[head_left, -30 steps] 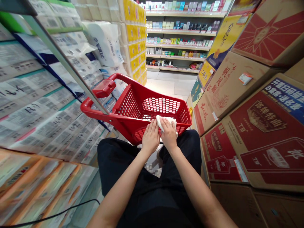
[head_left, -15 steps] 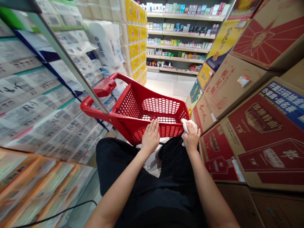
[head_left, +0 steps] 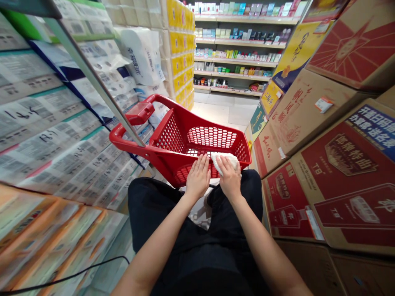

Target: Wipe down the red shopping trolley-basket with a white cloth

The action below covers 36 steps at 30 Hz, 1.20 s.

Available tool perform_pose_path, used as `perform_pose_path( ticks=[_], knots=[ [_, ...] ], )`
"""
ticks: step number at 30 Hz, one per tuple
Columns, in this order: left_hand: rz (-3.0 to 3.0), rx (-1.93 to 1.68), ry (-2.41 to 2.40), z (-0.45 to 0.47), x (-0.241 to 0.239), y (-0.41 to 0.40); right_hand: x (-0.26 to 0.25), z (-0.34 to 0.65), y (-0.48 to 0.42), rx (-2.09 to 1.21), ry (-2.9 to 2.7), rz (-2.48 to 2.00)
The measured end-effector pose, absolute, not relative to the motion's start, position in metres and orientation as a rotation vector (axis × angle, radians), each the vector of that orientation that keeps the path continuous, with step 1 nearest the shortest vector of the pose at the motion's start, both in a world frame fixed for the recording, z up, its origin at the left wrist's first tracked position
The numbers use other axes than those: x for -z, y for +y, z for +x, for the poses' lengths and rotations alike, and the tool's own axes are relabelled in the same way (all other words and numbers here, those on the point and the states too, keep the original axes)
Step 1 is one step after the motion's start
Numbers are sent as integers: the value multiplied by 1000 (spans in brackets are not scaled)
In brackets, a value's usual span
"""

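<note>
While the near rim of the red basket (head_left: 168, 133) is being wiped, the white cloth (head_left: 226, 159) lies bunched on that rim, right of its middle. It is covered by the right hand (head_left: 230, 179), whose grip is closed over the cloth and presses it down. The left hand (head_left: 197, 176) is laid just beside it at 9 o'clock, its grip open, fingers flat on the rim.

Progress, as judged: wiping is under way on the near rim only. The mesh walls, far rim and red handle (head_left: 138, 113) at 10 o'clock are presumed left to do. No soiled or cleaned patch can be told apart.

Surroundings:
- Black trousers (head_left: 197, 246) at 6 o'clock, beneath both forearms.
- Pale tiled floor (head_left: 222, 111) at 12 o'clock.
- Stacked printed packs (head_left: 46, 135) at 9 o'clock, behind a slanted metal post (head_left: 92, 78).
- Red and brown cartons (head_left: 339, 164) piled at 3 o'clock.
- Stocked shelves (head_left: 237, 61) across the aisle end at 12 o'clock.
- Black cable (head_left: 77, 273) at 7 o'clock.
</note>
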<state>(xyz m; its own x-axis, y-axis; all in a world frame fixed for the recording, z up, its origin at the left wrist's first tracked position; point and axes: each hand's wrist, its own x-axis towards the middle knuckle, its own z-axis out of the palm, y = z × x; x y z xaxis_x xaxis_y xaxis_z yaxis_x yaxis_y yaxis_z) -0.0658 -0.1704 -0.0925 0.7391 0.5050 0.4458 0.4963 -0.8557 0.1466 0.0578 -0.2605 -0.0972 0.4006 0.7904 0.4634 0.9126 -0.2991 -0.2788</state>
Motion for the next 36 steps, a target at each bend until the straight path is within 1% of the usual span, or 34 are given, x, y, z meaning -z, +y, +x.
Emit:
perform_pose_path(
  ticks=[5, 9, 12, 18, 22, 26, 32, 36],
  knots=[
    [2910, -757, 842, -65, 93, -171, 114, 107, -299, 340, -1197, -2282],
    [2902, -773, 836, -65, 95, -170, 117, 131, -312, 238, -1013, -2267],
    [2891, -797, 816, -65, 96, -169, 111, 117, -301, 239, -982, -2297],
    [2895, -789, 822, -66, 95, -169, 95, 43, -247, 270, -1324, -2201],
    [2909, -766, 827, -66, 94, -169, 94, 32, -239, 291, -1394, -2163],
    [2905, -765, 833, -65, 94, -169, 101, 61, -266, 353, -1439, -2186],
    [2893, -777, 833, -65, 95, -169, 121, 123, -312, 381, -1117, -2319],
    [2898, -781, 836, -65, 96, -169, 122, 130, -316, 375, -999, -2342]
  ],
)
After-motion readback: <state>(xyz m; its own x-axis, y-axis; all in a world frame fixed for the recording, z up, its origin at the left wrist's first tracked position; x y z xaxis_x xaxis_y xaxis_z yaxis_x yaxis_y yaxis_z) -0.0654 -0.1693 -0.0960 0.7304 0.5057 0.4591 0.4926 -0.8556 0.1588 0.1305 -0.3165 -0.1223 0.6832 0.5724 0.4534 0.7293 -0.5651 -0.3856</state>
